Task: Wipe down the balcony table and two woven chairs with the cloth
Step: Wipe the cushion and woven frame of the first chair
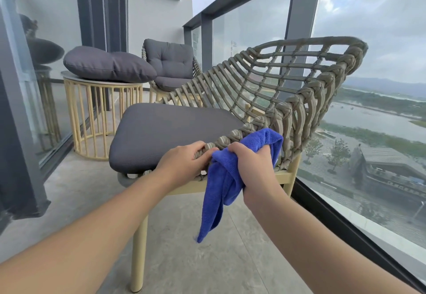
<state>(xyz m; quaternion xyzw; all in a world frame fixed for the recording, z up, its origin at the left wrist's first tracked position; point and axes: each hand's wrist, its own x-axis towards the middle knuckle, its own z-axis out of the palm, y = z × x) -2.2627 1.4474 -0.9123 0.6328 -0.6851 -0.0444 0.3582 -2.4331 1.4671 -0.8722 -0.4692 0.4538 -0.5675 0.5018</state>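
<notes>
Your right hand (252,167) fingers clamp the blue cloth (221,185) against the chair (288,90) rim; your left hand (184,161) fingers curl around that rim beside it.

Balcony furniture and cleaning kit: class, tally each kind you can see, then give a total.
Woven chairs: 2 (near, far)
Round table: 1
Loose cushion on the table: 1
Blue cloth: 1
Total: 5

Fluffy terry cloth (221,178); chair (288,81) of matt woven cord.
</notes>
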